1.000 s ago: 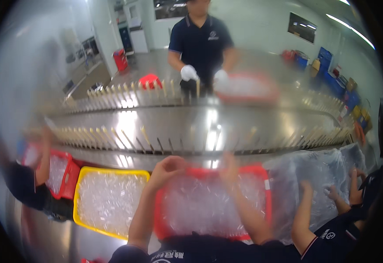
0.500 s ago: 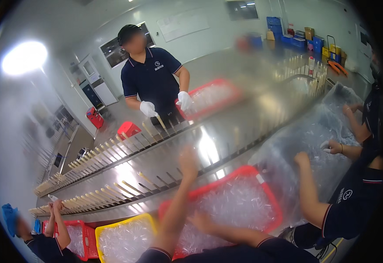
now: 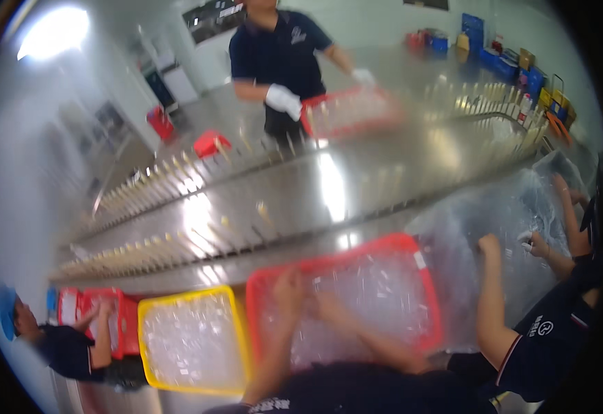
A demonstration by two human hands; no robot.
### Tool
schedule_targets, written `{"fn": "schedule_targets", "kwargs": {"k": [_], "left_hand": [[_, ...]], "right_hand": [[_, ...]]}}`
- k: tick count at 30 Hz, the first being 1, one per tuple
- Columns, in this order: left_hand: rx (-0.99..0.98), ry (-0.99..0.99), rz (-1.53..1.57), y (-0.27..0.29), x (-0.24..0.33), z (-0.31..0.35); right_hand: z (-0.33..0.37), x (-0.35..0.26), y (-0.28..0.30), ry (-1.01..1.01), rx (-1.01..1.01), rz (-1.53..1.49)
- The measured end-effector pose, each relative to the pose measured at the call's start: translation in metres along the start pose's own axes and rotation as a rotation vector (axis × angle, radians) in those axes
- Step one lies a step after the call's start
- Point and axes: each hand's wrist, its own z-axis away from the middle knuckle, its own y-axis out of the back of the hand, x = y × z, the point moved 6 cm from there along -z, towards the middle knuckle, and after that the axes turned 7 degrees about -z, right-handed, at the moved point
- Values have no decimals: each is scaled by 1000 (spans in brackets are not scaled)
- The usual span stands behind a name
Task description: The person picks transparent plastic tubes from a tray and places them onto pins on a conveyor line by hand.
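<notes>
A large red basket [image 3: 431,300] full of short clear plastic tubes [image 3: 377,293] lies in front of me. Over its left part is my left hand [image 3: 288,292], bent at the wrist and smeared by motion. Just to the right of it, low over the same tubes, is my right hand [image 3: 327,304], also blurred. The two hands are close together. Whether either holds a tube cannot be made out. Beyond the basket runs a row of upright pegs [image 3: 153,250], some with pale sleeves and some dark.
A yellow basket [image 3: 143,345] of clear pieces stands at left, with red baskets [image 3: 130,324] past it. A gloved person [image 3: 274,62] stands across the metal line [image 3: 280,200]. Co-workers' arms reach over a clear plastic bag [image 3: 446,228] at right.
My left hand has come down from beside the peg row to the red basket. My right hand stays over the tubes. The view has tilted down, and the person across has reached toward their basket.
</notes>
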Motion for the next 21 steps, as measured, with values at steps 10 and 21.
{"fn": "schedule_targets", "kwargs": {"k": [10, 21], "left_hand": [[-294, -323, -319, -46, -40, 68], [-536, -55, 118, -57, -71, 72]], "right_hand": [[48, 25, -10, -326, 67, -1541], [53, 7, -3, -365, 163, -1577]]}}
